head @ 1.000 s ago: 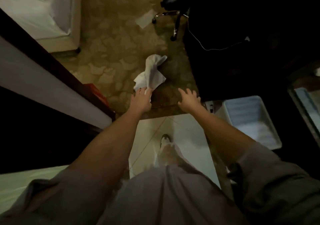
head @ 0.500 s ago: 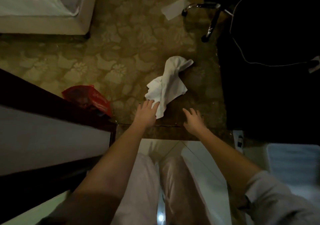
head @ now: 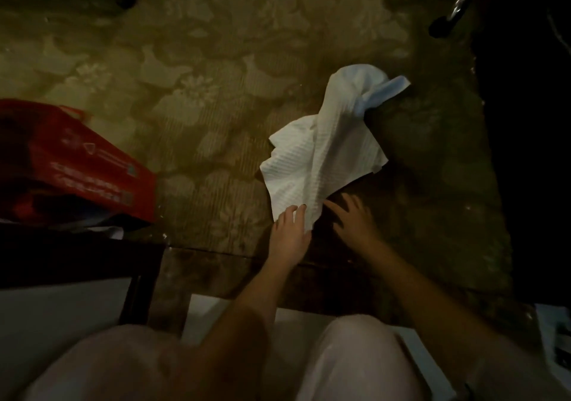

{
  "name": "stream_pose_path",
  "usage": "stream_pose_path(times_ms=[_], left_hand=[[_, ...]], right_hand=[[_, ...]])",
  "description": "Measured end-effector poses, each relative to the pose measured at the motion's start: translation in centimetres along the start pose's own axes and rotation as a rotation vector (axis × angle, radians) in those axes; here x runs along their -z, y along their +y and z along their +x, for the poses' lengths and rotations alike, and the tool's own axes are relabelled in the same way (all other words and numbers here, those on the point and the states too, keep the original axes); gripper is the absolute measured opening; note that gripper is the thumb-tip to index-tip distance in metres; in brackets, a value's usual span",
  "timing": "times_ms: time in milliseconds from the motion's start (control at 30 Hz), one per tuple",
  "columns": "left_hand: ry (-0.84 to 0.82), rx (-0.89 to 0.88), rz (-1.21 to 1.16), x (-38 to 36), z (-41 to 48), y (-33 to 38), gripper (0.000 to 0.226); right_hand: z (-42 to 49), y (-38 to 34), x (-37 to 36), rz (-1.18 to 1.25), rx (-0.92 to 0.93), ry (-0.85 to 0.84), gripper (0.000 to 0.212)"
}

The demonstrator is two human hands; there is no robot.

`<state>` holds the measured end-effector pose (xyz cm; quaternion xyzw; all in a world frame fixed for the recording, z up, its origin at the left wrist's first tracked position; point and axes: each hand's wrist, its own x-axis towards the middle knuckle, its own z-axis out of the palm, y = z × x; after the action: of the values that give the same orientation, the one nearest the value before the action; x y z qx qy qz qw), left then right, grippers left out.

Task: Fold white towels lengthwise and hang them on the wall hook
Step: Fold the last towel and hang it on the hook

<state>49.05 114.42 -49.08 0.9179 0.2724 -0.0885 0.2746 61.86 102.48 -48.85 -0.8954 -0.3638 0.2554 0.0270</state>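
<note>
The white towel (head: 327, 153) lies crumpled on the patterned carpet (head: 200, 91), not folded yet. My L hand (head: 289, 230) is flat, fingers straight, w/ the tips resting on the towel's near corner; it grips nothing. My R hand (head: 352, 219) is just right of that same corner, fingers spread & relaxed, holding nothing; whether it touches the cloth I cannot tell. A red bag (head: 77, 165) is well left of the towel. A dark chair leg (head: 445, 23) is beyond the towel, to its right.
</note>
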Motion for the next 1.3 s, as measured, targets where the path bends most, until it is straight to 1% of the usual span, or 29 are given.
stream_pose_path(times_ms=[133, 233, 300, 333, 400, 433, 500, 567, 667, 767, 900, 1000, 1100, 1200, 1300], left_hand=[[0.099, -0.001, -0.094, -6.2, 2.5, -1.7, 0.057], [0.245, 0.03, -0.091, -8.2, 4.0, -1.1, 0.044], [0.31, 0.05, -0.128, -8.7, 4.9, -1.0, 0.036], [0.312, 0.064, -0.179, -8.8, 5.0, -1.0, 0.035], [0.313, 0.103, -0.343, -8.3, 4.9, -1.3, 0.032], [0.34, 0.109, -0.419, -7.7, 4.5, -1.3, 0.029], [0.423, 0.067, -0.505, -5.6, 3.8, -1.1, 0.024], [0.5, -0.021, -0.527, -2.8, 3.0, -0.4, 0.02], [0.574, -0.167, -0.501, 2.2, 2.6, 1.4, 0.017], [0.61, -0.267, -0.449, 8.4, 2.3, 4.4, 0.015], [0.58, -0.389, -0.406, 19.1, -0.2, 10.0, 0.014], [0.572, -0.415, -0.44, 27.1, -2.6, 14.8, 0.013], [0.576, -0.399, -0.489, 34.1, -5.7, 19.6, 0.011], [0.539, -0.469, -0.478, 40.9, -8.9, 24.0, 0.011], [0.555, -0.515, -0.475, 47.9, -12.5, 28.5, 0.011]], right_hand=[[4.1, 1.4, -5.8, 0.065, 0.092, 0.083, 0.056], [5.9, 1.9, -7.8, 0.137, 0.097, 0.173, 0.052], [6.8, 2.0, -8.2, 0.181, 0.09, 0.254, 0.046], [7.0, 1.9, -8.4, 0.197, 0.103, 0.301, 0.043], [7.1, 1.4, -8.2, 0.218, 0.148, 0.417, 0.036], [7.0, 1.1, -7.8, 0.232, 0.17, 0.472, 0.034], [6.6, 0.2, -6.3, 0.276, 0.201, 0.565, 0.03], [5.8, -0.8, -4.1, 0.334, 0.209, 0.638, 0.025], [4.4, -2.2, 0.7, 0.429, 0.152, 0.704, 0.018], [2.2, -4.0, 6.9, 0.494, 0.089, 0.68, 0.017], [-2.7, -5.9, 17.5, 0.505, -0.023, 0.678, 0.022], [-6.9, -7.5, 25.7, 0.553, -0.016, 0.691, 0.017], [-11.4, -9.0, 32.8, 0.602, -0.017, 0.754, 0.01], [-16.1, -10.1, 38.8, 0.613, -0.062, 0.747, 0.01], [-21.5, -11.2, 44.3, 0.635, -0.099, 0.767, 0.013]])
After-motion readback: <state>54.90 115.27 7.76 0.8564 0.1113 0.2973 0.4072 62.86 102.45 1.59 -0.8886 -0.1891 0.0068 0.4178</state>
